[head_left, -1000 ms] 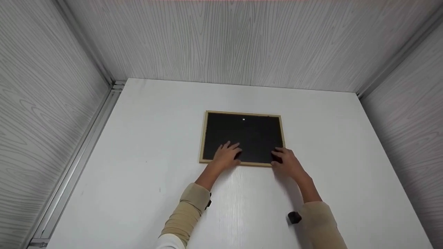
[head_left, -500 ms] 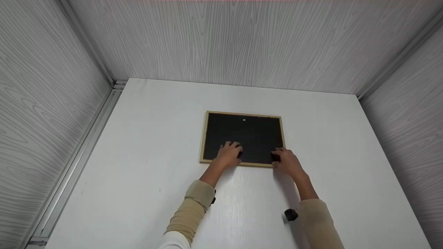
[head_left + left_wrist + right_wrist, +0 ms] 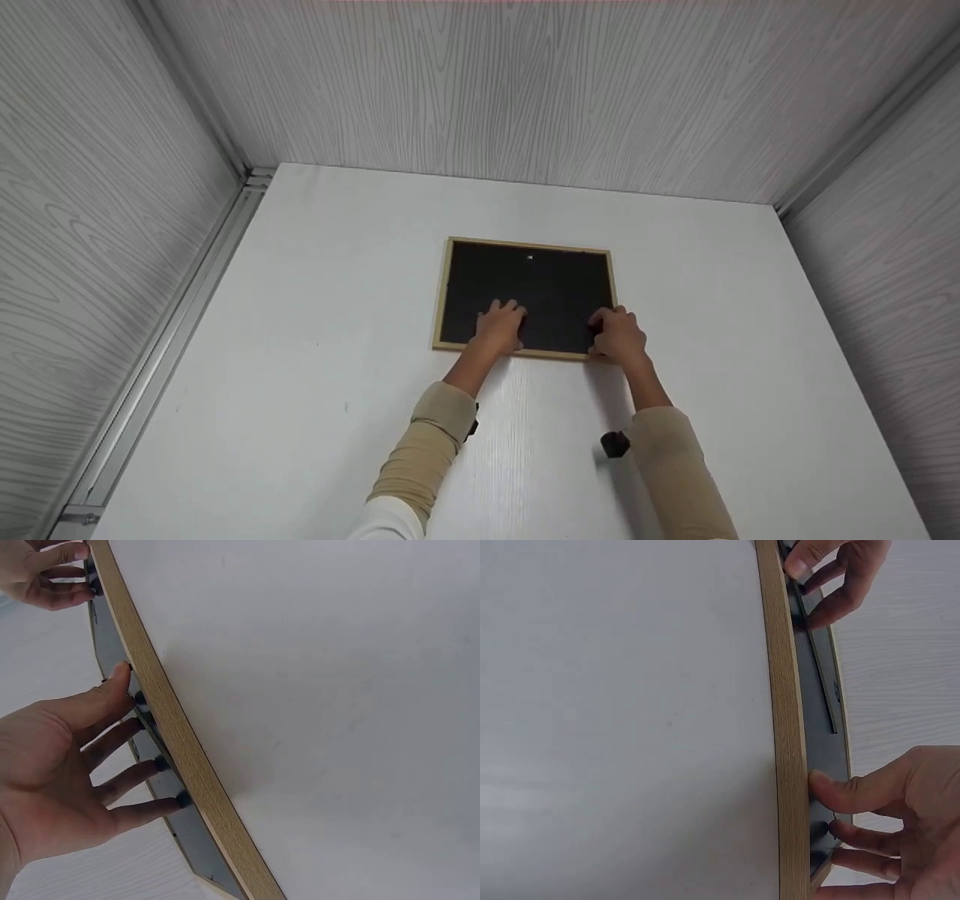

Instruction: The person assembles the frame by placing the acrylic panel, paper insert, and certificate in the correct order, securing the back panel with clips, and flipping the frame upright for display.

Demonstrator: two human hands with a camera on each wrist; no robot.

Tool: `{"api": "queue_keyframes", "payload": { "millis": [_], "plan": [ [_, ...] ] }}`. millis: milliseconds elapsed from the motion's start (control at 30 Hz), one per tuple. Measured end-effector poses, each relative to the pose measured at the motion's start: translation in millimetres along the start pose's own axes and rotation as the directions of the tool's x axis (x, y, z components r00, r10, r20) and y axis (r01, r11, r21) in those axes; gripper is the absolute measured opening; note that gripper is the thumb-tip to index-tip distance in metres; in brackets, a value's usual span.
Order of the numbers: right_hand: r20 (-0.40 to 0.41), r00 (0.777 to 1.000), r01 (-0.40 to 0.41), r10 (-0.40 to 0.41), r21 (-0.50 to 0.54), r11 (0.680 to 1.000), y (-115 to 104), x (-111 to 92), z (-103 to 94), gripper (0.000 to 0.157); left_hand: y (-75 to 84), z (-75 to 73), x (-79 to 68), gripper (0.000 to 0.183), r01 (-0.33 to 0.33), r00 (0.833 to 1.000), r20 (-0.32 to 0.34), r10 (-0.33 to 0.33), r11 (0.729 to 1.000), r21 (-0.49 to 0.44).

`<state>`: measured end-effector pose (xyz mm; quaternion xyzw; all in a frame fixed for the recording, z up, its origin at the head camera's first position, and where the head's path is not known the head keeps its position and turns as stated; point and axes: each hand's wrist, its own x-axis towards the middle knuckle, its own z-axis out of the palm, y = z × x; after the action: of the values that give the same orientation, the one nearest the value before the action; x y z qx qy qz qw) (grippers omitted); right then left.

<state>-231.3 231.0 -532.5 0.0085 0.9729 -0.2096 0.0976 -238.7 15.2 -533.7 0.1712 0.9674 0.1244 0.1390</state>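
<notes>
A rectangular frame (image 3: 521, 354) with a light wooden border lies on the white table, its inside a glossy black panel (image 3: 555, 289). My left hand (image 3: 499, 328) is at the near border, left of the middle; in the left wrist view its spread, nearly straight fingers touch the panel, with the thumb by the border. My right hand (image 3: 619, 335) is at the near right corner. Its thumb touches the border's inner edge and its bent fingers reach over the panel, apart from the thumb. A thin dark strip (image 3: 819, 671) slants from my left hand; I cannot tell what it is.
The white table (image 3: 337, 300) surrounds the frame and meets grey wood-grain walls (image 3: 480, 90) at the back and both sides. A metal rail (image 3: 172, 330) runs along the left edge. A black block-shaped device (image 3: 615, 444) sticks out from my right cuff.
My right hand has turned slightly and its fingers are more bent; the forearm has shifted left. My left forearm has moved a little right. The frame stays in about the same place.
</notes>
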Motion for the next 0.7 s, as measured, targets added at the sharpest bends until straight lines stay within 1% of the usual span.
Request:
{"api": "queue_keyframes", "payload": {
  "millis": [100, 167, 367, 467, 567, 633, 700],
  "plan": [
    [0.023, 0.998, -0.057, 0.058, -0.027, 0.998, -4.4, 3.2, -2.8, 0.039, 0.0, -1.9, 1.9, 0.065, -0.005, 1.0, 0.021, 0.005, 1.0, 0.004],
    [0.044, 0.994, -0.096, 0.097, -0.042, 0.995, -6.7, 5.9, -4.3, 0.04, -1.1, -3.2, 2.7, 0.068, -0.015, 0.999, 0.03, 0.015, 1.0, 0.011],
    [0.124, 0.979, -0.151, 0.161, -0.082, 0.985, -8.6, 13.9, -8.1, 0.044, -3.3, -8.5, 3.5, 0.069, -0.048, 0.997, 0.071, 0.043, 0.997, 0.06],
    [0.166, 0.969, -0.17, 0.184, -0.094, 0.981, -7.1, 17.4, -10.0, 0.046, -1.5, -9.7, 4.7, 0.068, -0.056, 0.996, 0.078, 0.049, 0.994, 0.088],
    [0.214, 0.96, -0.157, 0.179, -0.114, 0.981, -7.0, 21.1, -12.3, 0.047, 1.9, -9.9, 6.6, 0.066, -0.037, 0.995, 0.098, 0.027, 0.993, 0.108],
    [0.238, 0.956, -0.144, 0.169, -0.119, 0.982, -7.6, 23.0, -14.2, 0.047, 4.4, -10.2, 8.6, 0.065, -0.012, 0.994, 0.108, 0.0, 0.993, 0.117],
    [0.252, 0.955, -0.129, 0.158, -0.128, 0.983, -8.7, 24.4, -16.8, 0.046, 6.0, -10.4, 11.2, 0.062, 0.02, 0.994, 0.102, -0.031, 0.994, 0.105]
  ]
}}
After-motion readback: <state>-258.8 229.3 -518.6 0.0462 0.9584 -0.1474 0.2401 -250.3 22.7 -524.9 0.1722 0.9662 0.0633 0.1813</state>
